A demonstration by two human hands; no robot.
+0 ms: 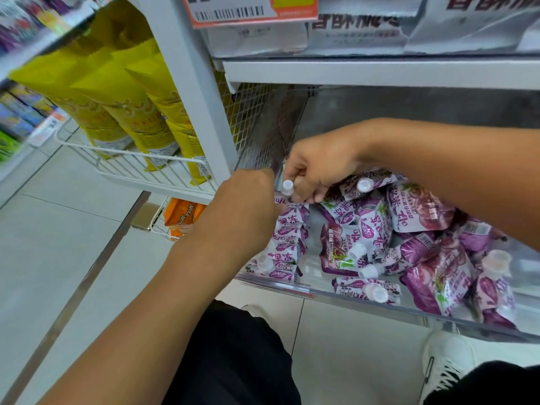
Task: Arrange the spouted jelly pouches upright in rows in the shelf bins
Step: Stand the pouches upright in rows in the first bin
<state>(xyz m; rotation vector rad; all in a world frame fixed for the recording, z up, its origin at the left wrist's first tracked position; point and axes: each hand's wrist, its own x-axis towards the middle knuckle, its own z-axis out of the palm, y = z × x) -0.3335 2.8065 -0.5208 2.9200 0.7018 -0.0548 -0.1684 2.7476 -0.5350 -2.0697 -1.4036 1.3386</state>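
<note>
In the head view, the right hand (317, 171) pinches a pouch (289, 200) by its spout at the bin's (321, 292) left wall, seemingly to extend the upright row (287, 247) there, while the left hand (248, 206), its grip hidden, steadies it.

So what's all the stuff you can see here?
jelly pouches: many, purple and white with white caps, a row at the bin's left end, the rest heaped
shelf bin: one, clear, low shelf
yellow bags: several, wire basket at left
orange packets: a few, below that basket
white packs: several, shelf above
shoe: one, white, on the floor
left hand: over the row
right hand: fingers pinching a pouch by its cap
</note>
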